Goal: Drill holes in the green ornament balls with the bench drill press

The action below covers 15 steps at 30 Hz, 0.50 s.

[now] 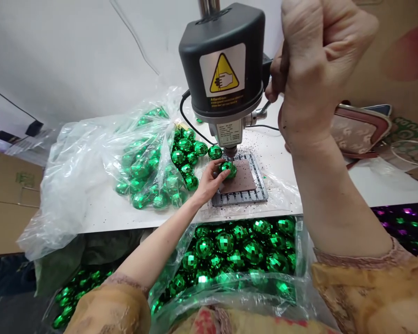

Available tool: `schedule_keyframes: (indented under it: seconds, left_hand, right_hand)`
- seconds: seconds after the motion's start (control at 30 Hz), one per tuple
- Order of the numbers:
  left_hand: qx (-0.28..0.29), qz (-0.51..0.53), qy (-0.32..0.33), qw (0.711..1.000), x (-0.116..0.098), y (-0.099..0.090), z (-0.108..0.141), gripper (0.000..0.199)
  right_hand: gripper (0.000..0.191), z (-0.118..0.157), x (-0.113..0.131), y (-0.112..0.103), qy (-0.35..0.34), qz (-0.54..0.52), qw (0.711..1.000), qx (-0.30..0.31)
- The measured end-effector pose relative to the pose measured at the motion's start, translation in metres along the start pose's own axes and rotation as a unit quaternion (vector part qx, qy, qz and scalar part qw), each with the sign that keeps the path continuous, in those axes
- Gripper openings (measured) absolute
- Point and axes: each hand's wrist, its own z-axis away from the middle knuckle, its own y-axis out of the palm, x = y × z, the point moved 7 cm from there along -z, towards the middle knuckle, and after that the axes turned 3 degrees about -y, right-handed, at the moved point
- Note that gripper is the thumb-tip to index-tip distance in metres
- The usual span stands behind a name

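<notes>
The left hand (209,182) is clamped on a green mirror ball (229,170), keeping it on a brown pad (238,177) under the chuck of the drill press (223,60), so it cannot roll. The right hand (320,65) is closed around the lever (264,109).

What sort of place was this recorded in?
Likely a small craft workshop: a black benchtop drill press stands on a white table, beside clear plastic bags of shiny green mirror-faceted balls, with dark specks scattered around its base.
</notes>
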Motion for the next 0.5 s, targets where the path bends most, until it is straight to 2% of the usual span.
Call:
schedule_keyframes:
  seconds: [0.13, 0.33, 0.4, 0.5]
  left_hand:
    - [-0.022, -0.057, 0.022, 0.998, -0.004, 0.006, 0.003, 0.049]
    - [-0.030, -0.087, 0.021, 0.996, 0.000, 0.016, 0.006, 0.054]
    - [-0.028, -0.084, 0.022, 0.996, 0.001, 0.017, 0.006, 0.054]
    - [-0.030, -0.089, 0.024, 0.995, 0.001, 0.015, 0.006, 0.054]
  right_hand:
    - [0.048, -0.001, 0.002, 0.000, 0.008, 0.012, 1.000, -0.003]
    - [0.049, 0.000, 0.002, 0.000, 0.019, 0.038, 0.999, 0.001]
    - [0.048, 0.005, 0.002, -0.003, 0.039, 0.074, 0.996, 0.020]
    - [0.045, 0.021, 0.004, -0.008, 0.089, 0.114, 0.986, 0.089]
